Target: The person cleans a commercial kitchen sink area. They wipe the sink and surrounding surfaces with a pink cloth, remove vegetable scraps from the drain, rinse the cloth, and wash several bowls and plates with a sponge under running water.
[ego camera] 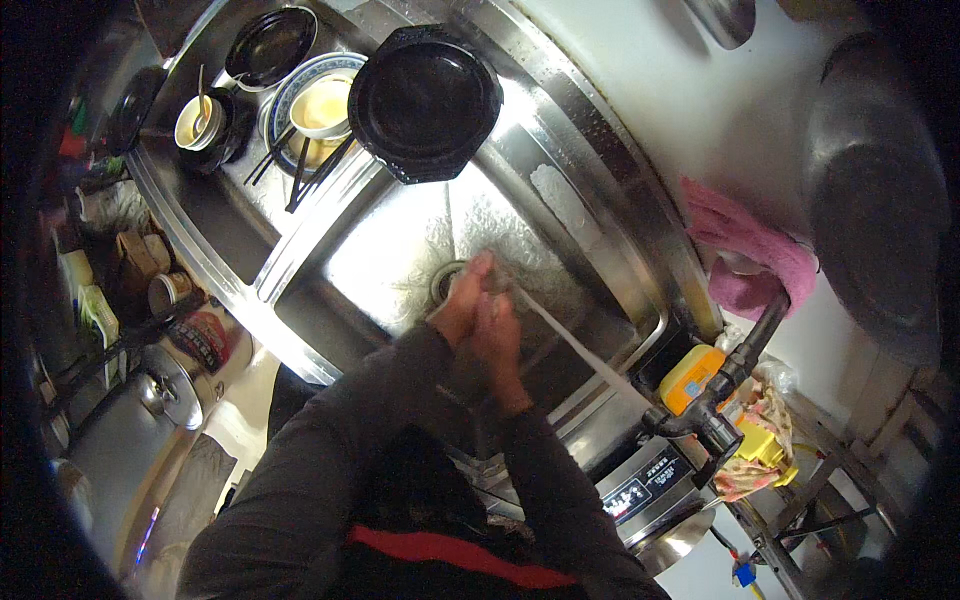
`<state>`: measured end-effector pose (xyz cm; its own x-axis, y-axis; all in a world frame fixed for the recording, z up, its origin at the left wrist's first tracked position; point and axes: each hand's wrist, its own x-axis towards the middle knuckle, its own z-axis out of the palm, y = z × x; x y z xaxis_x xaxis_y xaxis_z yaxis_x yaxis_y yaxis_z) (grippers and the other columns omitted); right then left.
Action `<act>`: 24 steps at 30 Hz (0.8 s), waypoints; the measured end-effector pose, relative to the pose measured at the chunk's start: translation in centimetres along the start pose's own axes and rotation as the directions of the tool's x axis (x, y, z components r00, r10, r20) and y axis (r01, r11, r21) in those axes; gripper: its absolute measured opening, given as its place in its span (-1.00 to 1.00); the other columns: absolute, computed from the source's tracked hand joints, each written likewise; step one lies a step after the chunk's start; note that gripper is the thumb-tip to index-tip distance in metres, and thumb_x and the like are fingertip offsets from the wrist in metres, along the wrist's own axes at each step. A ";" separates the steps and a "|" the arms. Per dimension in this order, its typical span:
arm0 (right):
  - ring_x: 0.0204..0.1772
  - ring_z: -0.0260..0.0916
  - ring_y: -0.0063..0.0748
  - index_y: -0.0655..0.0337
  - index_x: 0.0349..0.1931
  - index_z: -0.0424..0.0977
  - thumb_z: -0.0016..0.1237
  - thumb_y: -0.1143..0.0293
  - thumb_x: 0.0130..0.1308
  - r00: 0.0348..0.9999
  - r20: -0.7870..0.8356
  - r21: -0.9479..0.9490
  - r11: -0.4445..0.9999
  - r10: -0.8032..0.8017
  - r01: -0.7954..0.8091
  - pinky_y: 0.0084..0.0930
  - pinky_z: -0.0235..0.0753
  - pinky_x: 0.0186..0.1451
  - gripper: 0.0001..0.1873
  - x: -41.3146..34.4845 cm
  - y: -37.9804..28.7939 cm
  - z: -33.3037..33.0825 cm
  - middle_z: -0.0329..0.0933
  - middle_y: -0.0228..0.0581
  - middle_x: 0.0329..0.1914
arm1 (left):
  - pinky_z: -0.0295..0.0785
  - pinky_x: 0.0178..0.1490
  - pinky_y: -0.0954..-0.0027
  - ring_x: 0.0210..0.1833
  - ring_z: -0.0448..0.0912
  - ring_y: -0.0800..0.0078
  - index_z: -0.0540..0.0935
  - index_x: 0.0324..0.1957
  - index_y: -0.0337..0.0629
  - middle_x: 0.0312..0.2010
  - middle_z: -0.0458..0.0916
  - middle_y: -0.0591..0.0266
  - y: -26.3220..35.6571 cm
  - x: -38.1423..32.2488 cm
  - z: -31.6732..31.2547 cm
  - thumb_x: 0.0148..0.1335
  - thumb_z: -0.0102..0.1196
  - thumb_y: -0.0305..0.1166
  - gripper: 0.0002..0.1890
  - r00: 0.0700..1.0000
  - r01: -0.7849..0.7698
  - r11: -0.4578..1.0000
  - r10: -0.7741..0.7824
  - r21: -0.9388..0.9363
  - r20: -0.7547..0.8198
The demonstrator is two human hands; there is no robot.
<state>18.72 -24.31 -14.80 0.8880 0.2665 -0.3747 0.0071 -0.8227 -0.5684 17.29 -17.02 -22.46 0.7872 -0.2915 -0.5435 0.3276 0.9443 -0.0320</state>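
My left hand (pixel 463 304) and my right hand (pixel 496 330) are close together over the basin of a stainless steel sink (pixel 360 296), near its drain. A stream of water (pixel 577 349) runs from a dark faucet (pixel 667 422) at the lower right to my hands. Motion blur and splashing hide my fingers, and no held object can be made out. Beyond the hands, a wet black octagonal plate (pixel 424 109) lies across the top of the basin, partly over the divider.
In the left basin, a white bowl (pixel 319 109) and black chopsticks (pixel 302 169) rest on a blue-rimmed plate (pixel 279 112). Nearby are a small bowl with a spoon (pixel 193 131) and a black oval dish (pixel 271 46). A pink cloth (pixel 757 240) hangs beside the faucet pipe.
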 end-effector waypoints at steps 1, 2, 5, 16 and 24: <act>-0.26 0.56 -0.15 0.20 -0.19 0.43 -0.21 0.28 0.45 0.974 0.120 -0.014 0.982 0.191 -0.191 -0.23 0.53 -0.24 -0.80 -1.2 -0.7 0.3 0.50 -0.03 -0.40 | 0.51 -0.13 0.29 -0.23 0.58 0.36 0.60 -0.16 -0.17 -0.27 0.62 0.24 0.7 -0.3 -0.3 0.45 -0.13 -0.38 -0.79 0.986 -0.035 0.989 0.058 0.147 -0.159; -0.27 0.55 -0.07 0.21 -0.19 0.44 -0.22 0.20 0.45 0.979 -0.087 -0.262 0.952 -0.186 0.158 -0.22 0.52 -0.22 -0.74 -0.5 3.0 2.5 0.50 0.03 -0.36 | 0.50 -0.15 0.29 -0.27 0.57 0.37 0.58 -0.15 -0.17 -0.27 0.61 0.24 -0.1 -0.4 0.1 0.46 -0.13 -0.37 -0.81 0.987 -0.049 0.961 0.088 0.271 -0.134; -0.29 0.48 -0.28 0.17 -0.18 0.45 -0.20 0.20 0.48 0.996 -0.090 -0.187 0.982 0.004 -0.021 -0.23 0.47 -0.26 -0.76 3.6 11.8 4.1 0.46 -0.16 -0.30 | 0.52 -0.02 0.33 -0.13 0.59 0.38 0.56 0.01 -0.19 -0.15 0.61 0.20 -1.1 -0.8 2.6 0.44 -0.09 -0.41 -0.79 0.988 -0.099 0.984 0.115 0.147 -0.107; -0.05 0.46 -0.10 0.19 0.09 0.38 -0.29 0.23 0.51 0.980 0.197 -0.109 0.994 0.004 0.018 -0.12 0.49 -0.08 -0.68 0.5 3.8 3.8 0.45 -0.01 -0.05 | 0.50 -0.08 0.33 -0.12 0.53 0.44 0.51 -0.02 -0.11 -0.16 0.57 0.28 0.6 2.6 -3.4 0.43 0.04 -0.20 -0.76 0.962 -0.184 0.818 0.264 0.545 -0.072; -0.22 0.55 0.04 0.15 -0.07 0.44 -0.22 0.25 0.48 0.918 0.166 -0.093 0.932 0.361 -0.350 -0.16 0.57 -0.16 -0.77 0.7 0.2 -0.2 0.51 0.00 -0.22 | 0.48 0.08 0.30 -0.08 0.59 0.29 0.57 -0.04 -0.28 -0.12 0.63 0.17 -1.3 1.8 -1.0 0.32 -0.05 -0.49 -0.77 0.988 -0.070 0.996 0.076 0.050 -0.135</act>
<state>19.41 -24.41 -15.06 0.7413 0.0308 -0.6704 -0.2614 -0.9068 -0.3307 17.74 -18.67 -24.26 0.7324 -0.1952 -0.6523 0.2974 0.9535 0.0485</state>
